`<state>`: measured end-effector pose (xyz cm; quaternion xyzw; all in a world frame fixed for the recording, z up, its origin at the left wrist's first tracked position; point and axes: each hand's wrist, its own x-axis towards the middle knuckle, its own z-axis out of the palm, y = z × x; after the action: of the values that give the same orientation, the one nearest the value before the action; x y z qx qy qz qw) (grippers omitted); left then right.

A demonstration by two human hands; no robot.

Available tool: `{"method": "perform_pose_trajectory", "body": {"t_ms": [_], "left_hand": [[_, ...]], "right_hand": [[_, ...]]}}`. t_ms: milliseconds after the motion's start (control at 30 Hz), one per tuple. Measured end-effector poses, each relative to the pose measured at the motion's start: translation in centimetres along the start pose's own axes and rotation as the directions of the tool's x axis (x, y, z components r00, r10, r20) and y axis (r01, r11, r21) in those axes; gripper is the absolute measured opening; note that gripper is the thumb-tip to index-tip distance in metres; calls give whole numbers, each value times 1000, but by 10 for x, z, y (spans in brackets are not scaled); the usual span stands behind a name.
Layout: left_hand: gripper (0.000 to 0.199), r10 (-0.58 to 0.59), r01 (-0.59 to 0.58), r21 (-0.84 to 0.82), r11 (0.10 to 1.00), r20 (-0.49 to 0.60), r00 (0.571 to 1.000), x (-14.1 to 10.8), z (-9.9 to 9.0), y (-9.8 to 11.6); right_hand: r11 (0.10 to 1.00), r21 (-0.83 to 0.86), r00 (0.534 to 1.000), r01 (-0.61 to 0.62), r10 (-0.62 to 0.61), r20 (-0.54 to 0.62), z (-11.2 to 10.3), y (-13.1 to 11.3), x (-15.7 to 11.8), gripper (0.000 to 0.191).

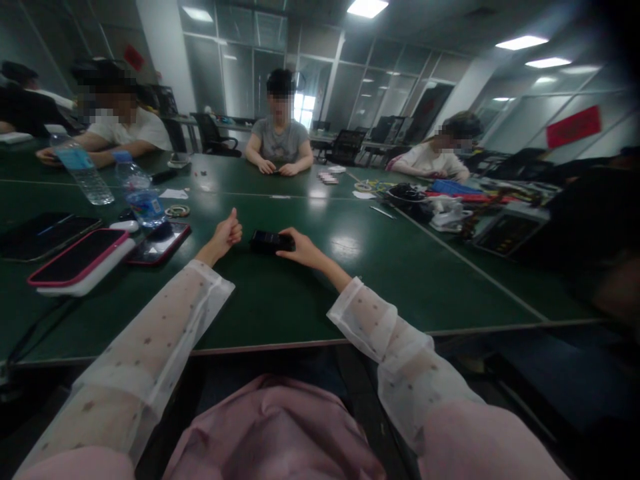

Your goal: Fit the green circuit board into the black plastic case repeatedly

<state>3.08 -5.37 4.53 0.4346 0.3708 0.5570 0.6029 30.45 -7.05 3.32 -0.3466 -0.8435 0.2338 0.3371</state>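
In the head view my right hand grips the right end of a small black device with a dark screen, low over the green table. Its thumb and fingers wrap that end, and part of the device is hidden behind them. To the left of the device, and apart from it, my left hand is curled into a fist with the thumb pointing up. I see nothing in it. Both forearms wear sheer white sleeves with dark stars.
Left of my hands lie a red-edged phone, a pink-cased phone, a black tablet-like slab and two water bottles, one nearer. A tape roll lies beyond. Cables and parts crowd the right. Several people sit around.
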Motion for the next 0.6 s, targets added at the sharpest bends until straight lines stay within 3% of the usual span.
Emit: {"method": "perform_pose_trajectory", "body": {"t_ms": [100,600], "left_hand": [[72,0,0,18,1000,11,1000,3,-2,-3],[67,72,-87,256,963,69,995,8,-7,-16]], "right_hand": [[1000,-17,999,-17,18,52,3,2,-1,55],[1000,-10,1000,9,-9,24,7,5,-2,55]]}}
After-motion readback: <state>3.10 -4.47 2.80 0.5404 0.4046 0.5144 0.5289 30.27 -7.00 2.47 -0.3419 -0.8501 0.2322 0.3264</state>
